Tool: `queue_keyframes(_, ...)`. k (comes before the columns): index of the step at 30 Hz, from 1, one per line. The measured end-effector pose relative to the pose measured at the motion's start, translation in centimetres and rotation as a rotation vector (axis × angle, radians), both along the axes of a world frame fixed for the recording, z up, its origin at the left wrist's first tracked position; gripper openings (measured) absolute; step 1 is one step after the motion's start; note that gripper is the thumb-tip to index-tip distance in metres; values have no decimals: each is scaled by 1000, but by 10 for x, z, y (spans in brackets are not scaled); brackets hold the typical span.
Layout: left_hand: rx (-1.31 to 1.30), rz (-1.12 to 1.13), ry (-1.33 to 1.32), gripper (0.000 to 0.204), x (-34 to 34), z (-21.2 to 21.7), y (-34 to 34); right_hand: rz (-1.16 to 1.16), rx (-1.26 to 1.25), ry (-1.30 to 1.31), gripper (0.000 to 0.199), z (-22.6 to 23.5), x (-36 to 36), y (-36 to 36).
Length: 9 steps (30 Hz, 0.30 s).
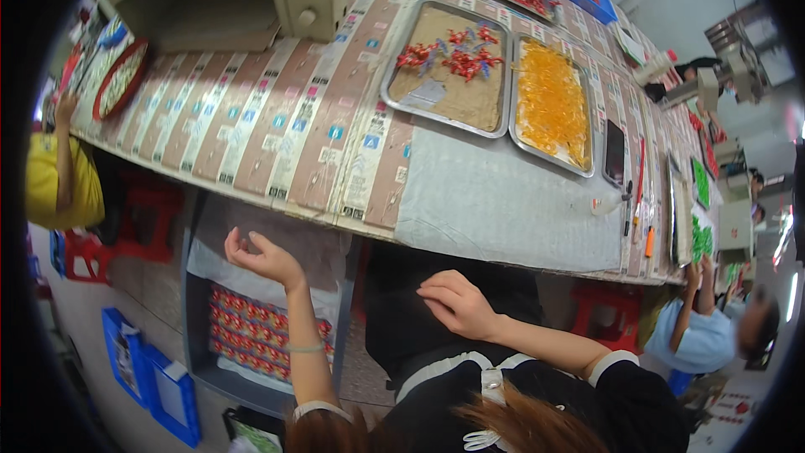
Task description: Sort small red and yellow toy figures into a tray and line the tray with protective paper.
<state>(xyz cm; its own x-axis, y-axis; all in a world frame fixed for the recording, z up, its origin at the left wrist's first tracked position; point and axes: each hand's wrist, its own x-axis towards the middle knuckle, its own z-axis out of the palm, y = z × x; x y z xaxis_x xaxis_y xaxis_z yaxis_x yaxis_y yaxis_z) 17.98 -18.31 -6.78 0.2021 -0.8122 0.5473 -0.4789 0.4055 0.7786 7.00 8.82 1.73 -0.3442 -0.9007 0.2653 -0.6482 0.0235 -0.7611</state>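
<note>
My left hand [264,258] hangs in the air over a grey bin [194,319], just off the table's front edge. Its fingers are loosely curled with a gap to the thumb, and nothing shows in it. Inside the bin, red-and-yellow small pieces [260,331] lie in rows among white sheets [231,250]. Over my dark lap is my right hand [457,306], fingers loosely bent and holding nothing visible. Beyond it, a grey-white sheet [503,210] covers the near part of the patterned table [293,151].
Metal trays hold red-and-blue pieces [465,59] and orange-yellow pieces [549,101]. Right of them lie a phone [615,151], pens and an orange-handled tool [650,242]. A beige machine [310,0] stands far left. Co-workers sit at both sides; blue crates [159,382] rest on the floor.
</note>
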Motion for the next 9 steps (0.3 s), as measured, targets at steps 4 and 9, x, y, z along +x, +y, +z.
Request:
queue_keyframes(4,82,-595,207,20,-70,80,15,-92,-52,-11,21,12,-14,25)
queue_keyframes(9,215,-1072,-353,21,-211,120,15,-239,-83,-34,22,17,-34,49)
